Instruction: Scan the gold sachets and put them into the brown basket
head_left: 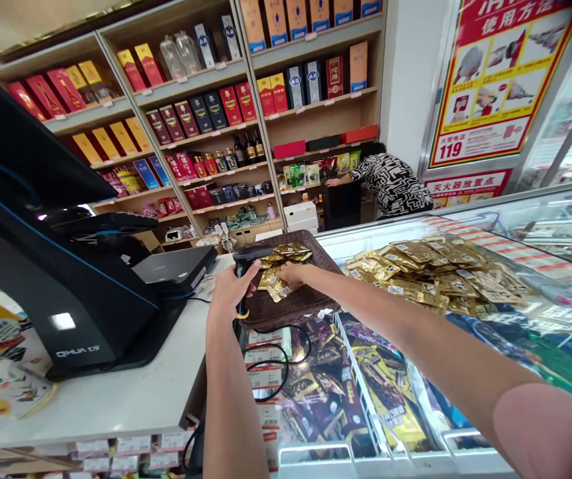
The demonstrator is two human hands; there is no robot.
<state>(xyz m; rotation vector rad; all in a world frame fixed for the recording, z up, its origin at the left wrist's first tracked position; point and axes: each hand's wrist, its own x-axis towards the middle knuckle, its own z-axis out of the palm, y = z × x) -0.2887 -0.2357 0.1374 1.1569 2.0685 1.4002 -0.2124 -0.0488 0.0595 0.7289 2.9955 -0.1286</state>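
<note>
My left hand (230,286) is wrapped around the handle of a black barcode scanner (253,253), whose head points over a dark brown wicker basket (271,313). Shiny gold packets (293,250) lie inside the basket. My right hand (293,273) reaches in from the right, its fingers curled onto a gold packet (277,287) below the scanner; the fingertips are partly hidden. A black coiled cable (286,362) hangs below the scanner over the freezer glass. To the basket's right, a heap of similar gold packets (416,266) is spread on the freezer top.
A black checkout terminal (91,293) stands on the white counter (136,399) at left. Below the basket is a glass-topped freezer (316,459) holding wrapped ice creams. A person (396,183) in a patterned top bends over behind it. Shelves (310,113) of boxed bottles line the wall.
</note>
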